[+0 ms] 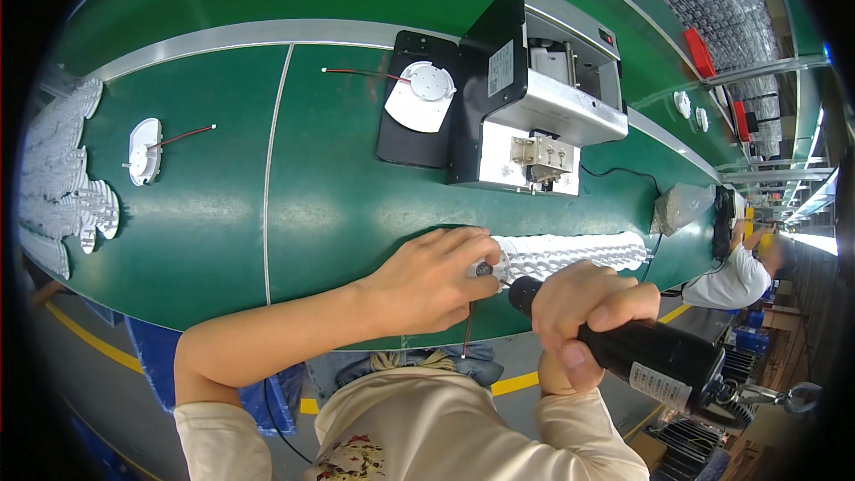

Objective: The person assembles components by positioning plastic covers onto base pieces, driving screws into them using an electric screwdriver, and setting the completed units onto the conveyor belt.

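My right hand (583, 307) is wrapped round a black electric screwdriver (663, 356). The screwdriver lies nearly level, its bit pointing left toward the fingers of my left hand (436, 276). Those fingers are curled at the left end of a row of nested white plastic parts (579, 252) on the green bench. They grip a white plastic part with a small round metal piece (484, 269) at its face; my fingers cover most of it. A thin wire (467, 334) hangs below that hand. Whether the bit touches a screw is too small to tell.
Beyond my hands stands a black and silver machine (534, 98). A white part with a red wire (423, 98) rests on a dark phone beside it. Another wired white part (145, 151) lies left, near stacked white parts (62, 178). A clear bag (686, 209) and a co-worker (735, 276) are right.
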The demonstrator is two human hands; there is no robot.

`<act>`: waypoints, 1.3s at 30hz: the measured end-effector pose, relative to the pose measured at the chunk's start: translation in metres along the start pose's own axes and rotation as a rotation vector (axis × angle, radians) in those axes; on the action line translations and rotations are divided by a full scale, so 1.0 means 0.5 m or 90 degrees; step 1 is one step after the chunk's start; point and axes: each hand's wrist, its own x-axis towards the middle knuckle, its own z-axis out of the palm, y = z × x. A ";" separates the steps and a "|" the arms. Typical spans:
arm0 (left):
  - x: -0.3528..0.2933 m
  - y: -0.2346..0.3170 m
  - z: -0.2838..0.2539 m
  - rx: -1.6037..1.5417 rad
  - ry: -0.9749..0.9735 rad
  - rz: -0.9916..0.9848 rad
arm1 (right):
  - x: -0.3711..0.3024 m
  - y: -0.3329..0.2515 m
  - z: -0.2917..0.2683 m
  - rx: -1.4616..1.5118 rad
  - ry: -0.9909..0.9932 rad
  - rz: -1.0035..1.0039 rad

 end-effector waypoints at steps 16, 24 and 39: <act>-0.068 0.061 -0.203 0.244 0.031 -0.277 | -0.008 -0.038 -0.103 0.069 0.112 -0.073; -0.078 -0.112 -0.286 0.457 0.453 -0.348 | -0.020 -0.030 -0.101 0.058 0.065 -0.073; -0.267 -0.082 -0.382 0.558 0.314 -0.591 | -0.030 -0.031 -0.096 0.069 0.094 -0.058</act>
